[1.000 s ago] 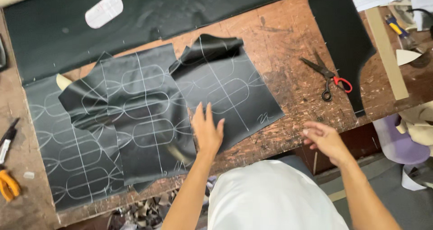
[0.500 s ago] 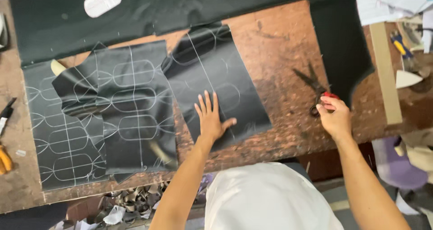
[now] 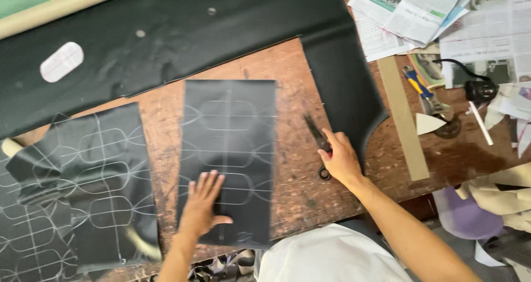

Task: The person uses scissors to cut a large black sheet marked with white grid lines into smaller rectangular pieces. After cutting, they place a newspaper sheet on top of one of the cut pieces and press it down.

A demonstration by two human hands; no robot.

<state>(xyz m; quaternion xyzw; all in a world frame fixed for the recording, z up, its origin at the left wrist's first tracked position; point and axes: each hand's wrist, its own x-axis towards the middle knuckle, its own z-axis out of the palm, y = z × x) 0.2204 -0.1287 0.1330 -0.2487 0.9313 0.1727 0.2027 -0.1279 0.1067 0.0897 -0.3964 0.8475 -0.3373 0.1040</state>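
Observation:
A flat rectangular piece of black leather [image 3: 229, 132] marked with white chalk outlines lies on the worn wooden table [image 3: 296, 188]. My left hand [image 3: 202, 204] presses flat on its lower part, fingers spread. To its right, my right hand [image 3: 340, 160] grips black scissors [image 3: 316, 138], blades pointing up and away, one handle loop showing below the palm.
More chalk-marked black pieces [image 3: 72, 188] lie piled at the left. A large black sheet [image 3: 182, 33] covers the far side, with a white oval template [image 3: 61, 61] on it. Newspapers [image 3: 409, 16], a wooden strip [image 3: 402, 118], a blue-handled tool [image 3: 420, 88] and other bits sit at the right.
The single piece now lies flat and apart from the left pile. My right hand reached the scissors and now has them lifted over the table, nearer that piece.

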